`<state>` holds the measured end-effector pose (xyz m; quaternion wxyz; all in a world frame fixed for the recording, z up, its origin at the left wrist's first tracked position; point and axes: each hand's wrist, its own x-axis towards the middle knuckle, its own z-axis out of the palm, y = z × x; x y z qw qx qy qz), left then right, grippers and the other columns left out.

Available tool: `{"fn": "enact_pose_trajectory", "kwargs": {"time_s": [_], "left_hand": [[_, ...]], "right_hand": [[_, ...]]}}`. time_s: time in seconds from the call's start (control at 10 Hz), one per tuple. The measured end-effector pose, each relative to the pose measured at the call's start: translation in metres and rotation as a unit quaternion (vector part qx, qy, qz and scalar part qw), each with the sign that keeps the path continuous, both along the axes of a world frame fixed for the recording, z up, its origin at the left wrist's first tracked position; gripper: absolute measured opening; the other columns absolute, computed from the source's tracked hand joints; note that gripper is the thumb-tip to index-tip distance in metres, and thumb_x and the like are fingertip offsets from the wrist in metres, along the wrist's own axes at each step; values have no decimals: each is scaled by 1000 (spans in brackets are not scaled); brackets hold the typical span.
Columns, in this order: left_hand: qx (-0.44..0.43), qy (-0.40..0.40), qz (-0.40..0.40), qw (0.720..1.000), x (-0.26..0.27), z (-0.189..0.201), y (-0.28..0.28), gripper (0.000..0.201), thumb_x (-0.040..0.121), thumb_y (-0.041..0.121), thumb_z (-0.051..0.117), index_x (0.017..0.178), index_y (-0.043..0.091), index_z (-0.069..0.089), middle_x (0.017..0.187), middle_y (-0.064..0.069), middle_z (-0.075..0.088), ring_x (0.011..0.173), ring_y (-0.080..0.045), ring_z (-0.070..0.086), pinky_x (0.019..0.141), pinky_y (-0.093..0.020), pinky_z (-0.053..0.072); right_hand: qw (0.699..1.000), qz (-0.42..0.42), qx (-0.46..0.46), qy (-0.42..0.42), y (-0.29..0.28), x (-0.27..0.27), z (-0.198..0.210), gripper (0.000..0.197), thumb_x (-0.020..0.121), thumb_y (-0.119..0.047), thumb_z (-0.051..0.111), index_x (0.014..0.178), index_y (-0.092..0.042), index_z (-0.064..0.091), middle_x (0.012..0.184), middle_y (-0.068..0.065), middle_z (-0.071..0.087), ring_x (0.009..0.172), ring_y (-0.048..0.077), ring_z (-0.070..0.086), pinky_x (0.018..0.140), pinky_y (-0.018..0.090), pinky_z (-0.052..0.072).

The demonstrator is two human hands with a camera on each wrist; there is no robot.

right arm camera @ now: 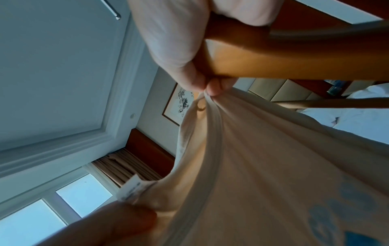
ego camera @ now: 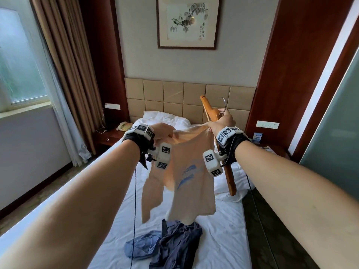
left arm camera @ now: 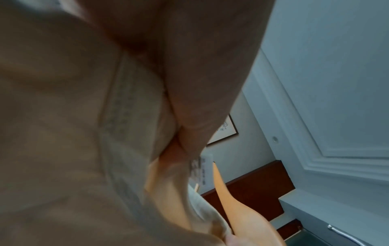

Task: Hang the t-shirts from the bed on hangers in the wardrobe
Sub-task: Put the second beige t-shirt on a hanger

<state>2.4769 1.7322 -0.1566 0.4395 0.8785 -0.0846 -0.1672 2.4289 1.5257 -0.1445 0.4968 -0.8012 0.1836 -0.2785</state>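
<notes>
Head view: both hands' fingers pinch t-shirt (ego camera: pixel 182 171) collar; right also grips hanger (ego camera: pixel 213 117).

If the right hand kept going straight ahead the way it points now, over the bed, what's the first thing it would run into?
Probably the padded headboard. The right hand, gripping the wooden hanger and a corner of the beige t-shirt, points up the bed toward it, and nothing shows in between. Depth is hard to judge; a lower line would meet the pillow.

T-shirt (ego camera: pixel 186 171) between both hands, above clothes (ego camera: pixel 171 243) on bed (ego camera: pixel 223 239).
</notes>
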Motion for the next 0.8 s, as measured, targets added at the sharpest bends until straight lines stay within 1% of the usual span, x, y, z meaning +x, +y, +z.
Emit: {"fn": "enact_pose_trajectory", "kwargs": {"time_s": [0.1,0.2,0.3,0.4,0.5,0.6,0.7,0.8], "left_hand": [[32,-13,-4,999,-7,6,-1,36,95,11,55,130,1,56,97,-1,66,73,-11,56,89,-30,55],[186,-70,4,980,-11,3,8,34,94,17,60,124,0,62,91,-7,67,64,-16,53,52,-19,43],[248,-98,56,962,3,-15,21,39,96,14,57,130,-5,54,129,-23,59,92,-24,57,44,-18,35],[258,-106,56,959,-1,-18,22,34,95,17,57,126,1,58,114,-16,63,97,-27,58,62,-22,45],[277,-49,39,959,15,-27,29,19,90,29,59,106,20,53,103,-4,58,90,-23,52,89,-34,48],[252,-92,33,963,4,-19,30,41,82,54,59,109,23,57,108,-2,61,90,-21,52,83,-31,42],[236,-160,47,957,-24,-9,35,59,85,47,68,134,19,53,122,-5,61,108,-26,59,88,-31,45],[173,-167,22,970,-34,-1,41,85,80,46,71,151,20,33,151,-3,40,131,-23,44,104,-29,37]], "right_hand": [[1000,-19,-4,-14,-2,0,-2,49,67,-7,81,106,-24,57,93,-5,61,83,20,63,75,27,51],[998,-57,-5,-39,-6,0,-4,45,73,-1,72,109,-22,57,94,-7,58,90,21,62,77,27,47],[996,-74,-4,-42,-7,1,-9,43,75,0,66,112,-19,56,104,-1,64,95,24,63,79,28,46],[996,-78,-9,-39,-8,1,-13,43,77,1,63,116,-16,55,110,3,65,88,21,58,76,25,40],[996,-83,-16,-28,-10,2,-17,41,80,2,60,117,-15,55,107,3,63,84,20,53,73,24,37],[996,-80,-24,-25,-10,1,-20,39,82,-2,62,117,-16,55,106,3,63,87,22,56,75,26,41],[996,-76,-34,-21,-12,3,-23,37,80,-5,66,114,-17,56,102,2,62,89,24,58,79,31,47],[997,-73,-38,-10,-18,5,-27,34,81,-9,70,108,-21,54,94,-2,59,83,22,57,71,28,42]]}}
